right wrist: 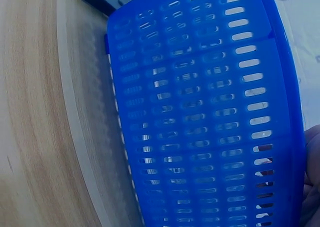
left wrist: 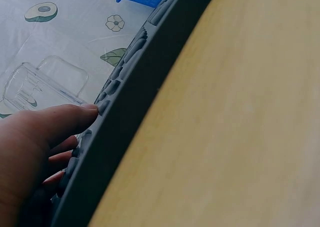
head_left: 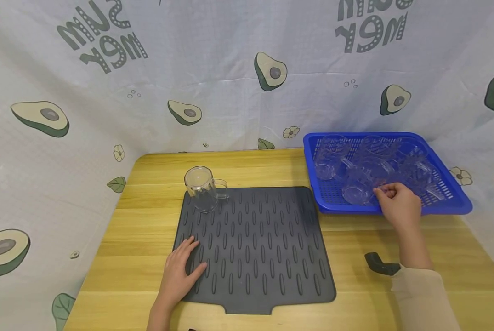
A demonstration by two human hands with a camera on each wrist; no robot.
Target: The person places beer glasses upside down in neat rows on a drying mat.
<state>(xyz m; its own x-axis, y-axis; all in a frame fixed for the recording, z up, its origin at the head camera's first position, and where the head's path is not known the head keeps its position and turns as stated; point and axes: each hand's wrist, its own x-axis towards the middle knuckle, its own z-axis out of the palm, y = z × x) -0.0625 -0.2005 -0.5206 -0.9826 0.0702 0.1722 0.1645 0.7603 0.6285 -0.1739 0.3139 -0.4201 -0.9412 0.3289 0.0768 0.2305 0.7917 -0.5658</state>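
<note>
A clear glass mug stands upside down at the far left corner of a dark grey drying mat, its handle pointing right. My left hand rests on the mat's left edge with fingers spread; in the left wrist view its thumb lies along the mat's rim. Over the front rim of a blue plastic basket, my right hand pinches the handle side of a glass mug lying inside. Other clear mugs lie in the basket. The basket's slotted side hides the grip in the right wrist view.
The mat lies on a wooden table, with the basket at its far right. A black curved object shows beside the right forearm. Behind the table hangs a white curtain with avocado prints.
</note>
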